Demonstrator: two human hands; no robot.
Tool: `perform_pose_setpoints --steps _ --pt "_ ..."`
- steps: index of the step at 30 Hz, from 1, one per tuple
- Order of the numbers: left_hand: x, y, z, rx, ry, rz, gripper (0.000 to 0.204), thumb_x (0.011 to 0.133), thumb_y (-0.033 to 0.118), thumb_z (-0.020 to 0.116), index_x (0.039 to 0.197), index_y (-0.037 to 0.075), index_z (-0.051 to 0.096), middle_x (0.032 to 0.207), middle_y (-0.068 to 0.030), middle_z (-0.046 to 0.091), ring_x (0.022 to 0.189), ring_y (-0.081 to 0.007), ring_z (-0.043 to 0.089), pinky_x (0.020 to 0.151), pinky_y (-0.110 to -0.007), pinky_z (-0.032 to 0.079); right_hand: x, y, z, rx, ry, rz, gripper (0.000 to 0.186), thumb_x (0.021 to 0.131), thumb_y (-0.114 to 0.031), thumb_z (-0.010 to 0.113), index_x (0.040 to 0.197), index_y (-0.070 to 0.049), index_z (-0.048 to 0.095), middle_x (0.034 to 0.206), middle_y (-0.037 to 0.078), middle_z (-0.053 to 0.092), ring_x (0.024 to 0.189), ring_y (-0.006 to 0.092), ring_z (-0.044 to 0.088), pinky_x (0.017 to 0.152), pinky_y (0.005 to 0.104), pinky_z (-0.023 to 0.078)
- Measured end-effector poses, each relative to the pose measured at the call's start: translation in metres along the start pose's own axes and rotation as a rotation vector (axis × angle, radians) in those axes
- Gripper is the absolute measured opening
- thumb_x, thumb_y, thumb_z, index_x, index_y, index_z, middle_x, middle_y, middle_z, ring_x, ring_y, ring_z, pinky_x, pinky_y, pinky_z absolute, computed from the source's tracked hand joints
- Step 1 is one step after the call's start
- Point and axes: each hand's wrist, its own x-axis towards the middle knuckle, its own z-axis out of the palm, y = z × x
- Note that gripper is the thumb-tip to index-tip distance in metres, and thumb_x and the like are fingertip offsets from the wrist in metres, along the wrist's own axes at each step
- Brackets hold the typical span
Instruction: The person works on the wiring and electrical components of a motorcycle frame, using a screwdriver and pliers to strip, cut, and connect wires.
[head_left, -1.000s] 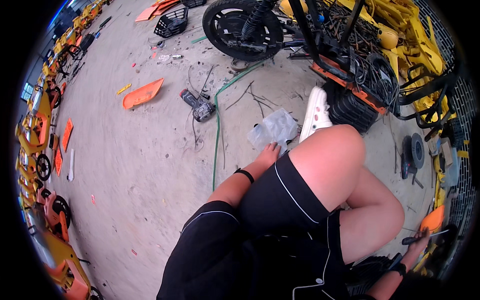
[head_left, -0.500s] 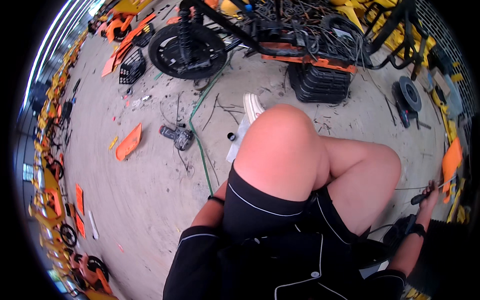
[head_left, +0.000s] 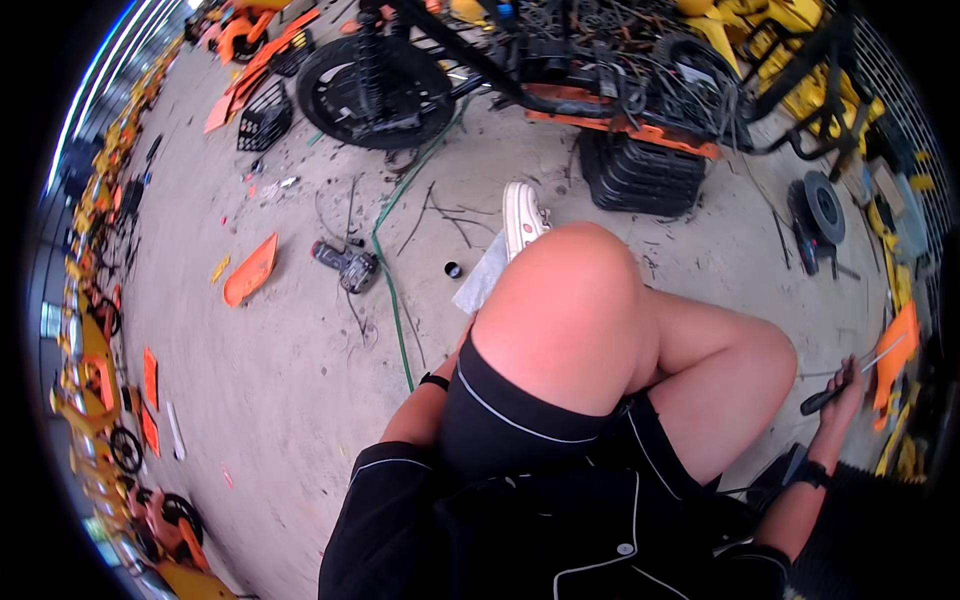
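At the right, my right hand [head_left: 848,388] is closed round a screwdriver [head_left: 818,402]. Its dark handle points toward my leg, and its thin metal shaft runs out the other side toward an orange panel [head_left: 897,345]. My left hand [head_left: 467,332] is mostly hidden behind my raised knee; only a sliver past the wristband shows, and its fingers cannot be seen. Nearest to that side lie a pale flat sheet [head_left: 478,284] by my white shoe [head_left: 522,218] and a small black cylindrical part [head_left: 453,270].
A cordless power tool [head_left: 350,268] and a green hose [head_left: 385,260] lie on the floor to the left, beside a curved orange panel [head_left: 252,272]. Ahead stands a stripped scooter frame [head_left: 620,125] loaded with cables, over stacked black crates [head_left: 640,175]. An angle grinder [head_left: 815,215] lies right.
The view has shifted slightly, and more of my white shoe shows. My right hand, still gripping the screwdriver, has moved a little left, with the shaft now tilted upward.
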Motion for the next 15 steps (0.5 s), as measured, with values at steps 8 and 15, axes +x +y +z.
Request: perform_pose_setpoints --steps 8,15 --pt "0.059 0.121 0.083 -0.071 -0.373 0.457 0.046 0.089 0.022 0.053 0.131 0.003 0.055 0.133 -0.0193 0.054 0.124 -0.0369 0.049 0.107 -0.045 0.039 -0.037 -0.029 0.014 0.059 0.0 -0.097 0.032 0.095 -0.024 0.062 0.119 -0.002 0.061 0.097 0.004 0.063 0.062 0.0062 0.042 0.053 0.0226 0.033" --pt "0.061 0.14 0.094 -0.017 -0.509 0.589 0.046 0.09 0.022 0.052 0.132 0.004 0.055 0.134 -0.0186 0.053 0.125 -0.0364 0.048 0.107 -0.045 0.038 -0.078 0.008 -0.009 0.053 0.055 -0.064 0.027 0.097 -0.022 0.059 0.115 -0.001 0.062 0.093 0.004 0.062 0.062 0.0071 0.044 0.051 0.0225 0.035"
